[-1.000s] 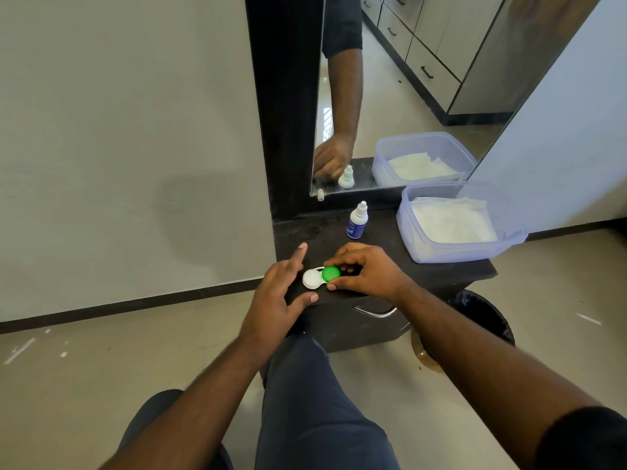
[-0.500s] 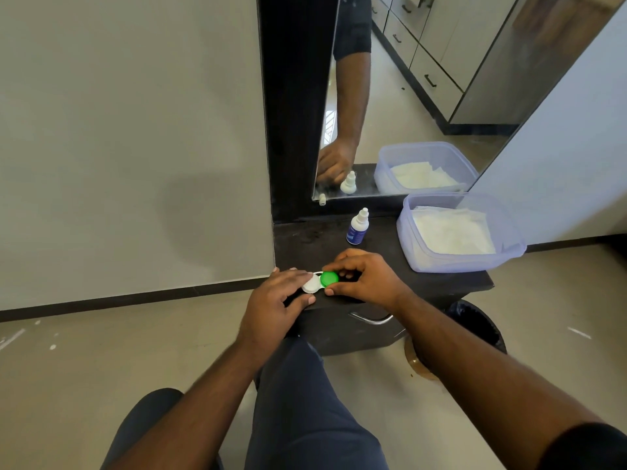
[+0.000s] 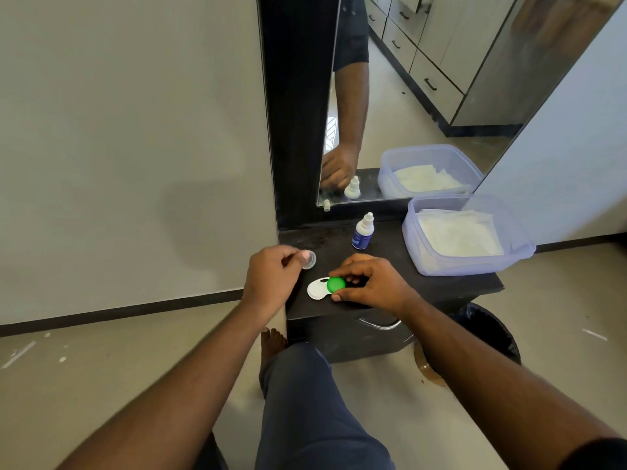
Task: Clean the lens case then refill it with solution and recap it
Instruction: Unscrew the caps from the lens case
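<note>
White plastic is showing under my hands: the lens case (image 3: 319,288) is lying flat on the dark table (image 3: 441,283), its left well uncovered, its right well wearing the green cap (image 3: 336,284). My right hand (image 3: 369,283) is curling over that side, thumb and fingertips pinching the green cap's rim. My left hand (image 3: 273,278) is hovering up and to the left of the case, pinching the loose cap (image 3: 308,259) between thumb and fingers, apart from the case. Beyond my right hand the solution bottle (image 3: 363,232) is standing upright near the mirror (image 3: 424,96). Farther right of that hand a clear plastic tub (image 3: 410,232) is sitting on the table, holding white tissues (image 3: 458,235).
</note>
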A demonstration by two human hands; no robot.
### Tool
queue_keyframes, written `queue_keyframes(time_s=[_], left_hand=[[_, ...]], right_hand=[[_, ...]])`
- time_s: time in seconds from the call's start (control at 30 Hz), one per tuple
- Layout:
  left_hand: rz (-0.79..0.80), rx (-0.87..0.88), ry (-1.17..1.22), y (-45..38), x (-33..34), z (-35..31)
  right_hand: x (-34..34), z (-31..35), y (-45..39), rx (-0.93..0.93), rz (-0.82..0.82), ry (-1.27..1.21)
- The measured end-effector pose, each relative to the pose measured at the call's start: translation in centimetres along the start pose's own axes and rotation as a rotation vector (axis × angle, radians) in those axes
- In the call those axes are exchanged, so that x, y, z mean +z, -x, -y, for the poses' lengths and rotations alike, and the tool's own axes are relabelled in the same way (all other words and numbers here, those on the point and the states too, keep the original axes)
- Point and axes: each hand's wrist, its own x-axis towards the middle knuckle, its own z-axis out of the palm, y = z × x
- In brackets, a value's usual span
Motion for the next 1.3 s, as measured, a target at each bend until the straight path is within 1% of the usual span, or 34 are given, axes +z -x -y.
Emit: queue_keyframes(time_s=[0.07, 0.13, 0.4, 0.47, 0.53, 0.63, 0.7, 0.8, 0.9, 1.17, 1.3], left_hand=[[0.059, -0.112, 0.004, -1.6, 0.1, -0.2], [0.079, -0.158, 0.015, -2.6, 0.3, -0.1], [0.061, -0.166, -0.073, -2.6, 0.5, -0.1], [0.024, -0.123, -0.138, -1.3, -0.1, -0.2], [-0.008, -0.009, -0.168, 0.7, -0.6, 0.0], [0.141, 0.126, -0.153, 4.3, -0.2, 0.6], [0.176, 0.145, -0.199, 4.9, 0.4, 1.1], [0.189, 0.121, -0.193, 4.1, 0.6, 0.6], [0.198, 0.095, -0.137, 3.5, 0.3, 0.1], [0.195, 0.054, -0.094, 3.3, 0.4, 0.1], [0.210, -0.021, -0.070, 3.2, 0.5, -0.2]], right_hand=[[0.1, 0.0, 0.1, 0.002, -0.005, -0.003], [0.3, 0.1, 0.1, 0.008, -0.009, -0.009], [0.2, 0.5, 0.3, 0.017, -0.012, -0.028], [0.2, 0.6, 0.4, 0.003, -0.022, -0.041], [0.2, 1.0, 0.3, -0.002, -0.022, -0.039], [0.0, 1.5, 0.4, 0.003, -0.015, -0.024], [0.0, 1.7, 0.5, 0.007, -0.018, -0.004], [0.0, 2.1, 0.4, 0.043, -0.012, 0.041], [-0.3, 2.9, 0.2, 0.067, 0.040, 0.108], [-1.1, 4.2, -0.4, 0.045, 0.172, 0.355], [-1.2, 4.4, -0.5, -0.009, 0.223, 0.448]])
